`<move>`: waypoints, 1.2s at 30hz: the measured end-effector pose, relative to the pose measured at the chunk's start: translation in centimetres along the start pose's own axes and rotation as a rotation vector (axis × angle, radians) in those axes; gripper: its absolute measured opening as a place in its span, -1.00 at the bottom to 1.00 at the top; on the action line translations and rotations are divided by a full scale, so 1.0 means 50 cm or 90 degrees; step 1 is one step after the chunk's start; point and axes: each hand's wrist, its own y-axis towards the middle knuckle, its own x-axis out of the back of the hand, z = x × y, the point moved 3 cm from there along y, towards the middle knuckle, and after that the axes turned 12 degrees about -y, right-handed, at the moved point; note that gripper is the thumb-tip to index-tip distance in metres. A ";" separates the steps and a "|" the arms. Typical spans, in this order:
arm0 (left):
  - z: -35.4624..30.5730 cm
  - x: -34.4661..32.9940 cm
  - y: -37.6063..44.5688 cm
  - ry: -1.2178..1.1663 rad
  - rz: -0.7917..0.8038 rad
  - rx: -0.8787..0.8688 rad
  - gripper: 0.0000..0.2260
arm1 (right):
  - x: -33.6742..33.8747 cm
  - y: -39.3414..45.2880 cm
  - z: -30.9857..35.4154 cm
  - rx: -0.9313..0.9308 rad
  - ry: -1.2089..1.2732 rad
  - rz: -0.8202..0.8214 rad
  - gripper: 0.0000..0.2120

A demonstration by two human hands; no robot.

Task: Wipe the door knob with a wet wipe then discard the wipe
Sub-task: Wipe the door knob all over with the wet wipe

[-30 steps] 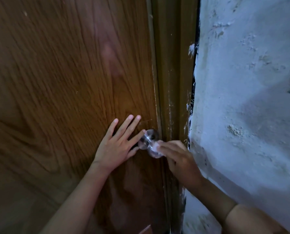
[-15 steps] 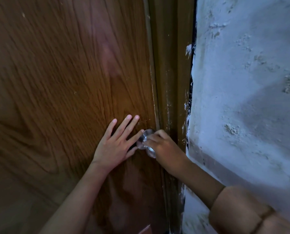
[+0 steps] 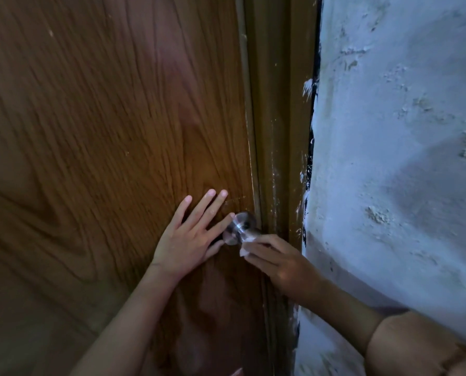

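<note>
Between my two hands sits the door knob (image 3: 240, 226), a round metal one on the wooden door (image 3: 104, 131), close to the door's right edge. My left hand (image 3: 191, 240) lies flat against the door just to the left of the knob, fingers (image 3: 199, 210) spread and pointing up and to the right; the forefinger tip touches the knob's rim, and the thumb reaches under it. My right hand (image 3: 278, 259) comes in from the lower right, its fingers curled and pinching the wet wipe (image 3: 246, 244), a small white crumpled piece. I see the wipe pressed against the lower right side of the knob, with a bit of it poking out below my fingertips. How much of the wipe is folded inside my grip I cannot tell. Just beyond my right hand runs the brown door frame (image 3: 278, 131), flecked with pale paint, and to the right of that the rough bluish-white wall (image 3: 402, 158). A short tan sleeve (image 3: 416, 348) covers my right upper arm at the bottom right corner.
</note>
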 end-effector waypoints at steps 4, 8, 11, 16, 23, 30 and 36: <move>0.000 0.002 0.002 0.004 0.001 -0.005 -0.49 | 0.006 0.025 -0.024 -0.245 0.169 0.039 -0.79; -0.002 0.001 0.002 0.015 -0.008 -0.002 -0.49 | -0.002 0.044 -0.025 -0.419 0.258 0.088 -0.59; -0.002 0.001 0.003 0.012 -0.012 -0.001 -0.49 | -0.004 0.031 -0.009 -0.387 0.201 0.079 -0.77; -0.002 0.001 0.002 0.011 -0.014 -0.001 -0.50 | -0.006 -0.016 0.002 -0.240 0.083 -0.015 -0.75; -0.001 -0.003 0.001 0.026 -0.004 -0.001 -0.46 | -0.001 0.005 -0.006 -0.283 0.116 0.019 -0.75; -0.002 0.003 0.003 0.022 0.000 -0.001 -0.48 | -0.036 0.019 -0.053 -0.452 0.286 0.140 -0.72; -0.002 0.002 0.002 0.027 -0.007 -0.005 -0.48 | -0.044 -0.016 -0.032 -0.636 0.335 0.089 -0.71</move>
